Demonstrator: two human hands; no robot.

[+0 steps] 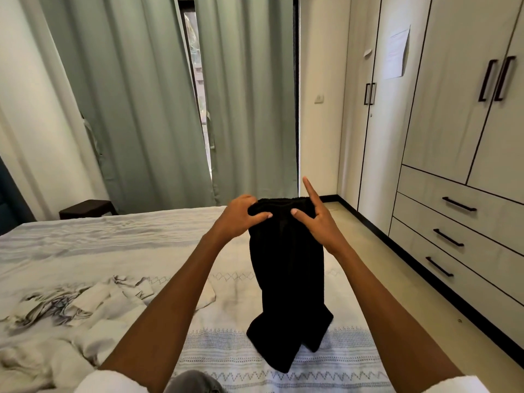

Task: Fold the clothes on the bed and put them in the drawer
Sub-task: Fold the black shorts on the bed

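Note:
A black garment (286, 273) hangs upright above the bed (141, 239), its lower end resting on the cover. My left hand (239, 215) grips its top left corner, thumb in front of the cloth. My right hand (316, 215) pinches the top right corner with thumb and curled fingers, while its index finger points straight up. A crumpled white garment with dark markings (82, 304) lies on the bed to the left. The wardrobe's three drawers (459, 208) stand closed on the right.
A tall wardrobe (442, 109) with dark handles lines the right wall. A strip of floor (377, 251) runs between it and the bed. Green curtains (147, 109) hang behind the bed. A dark stool (88, 208) stands at the far left.

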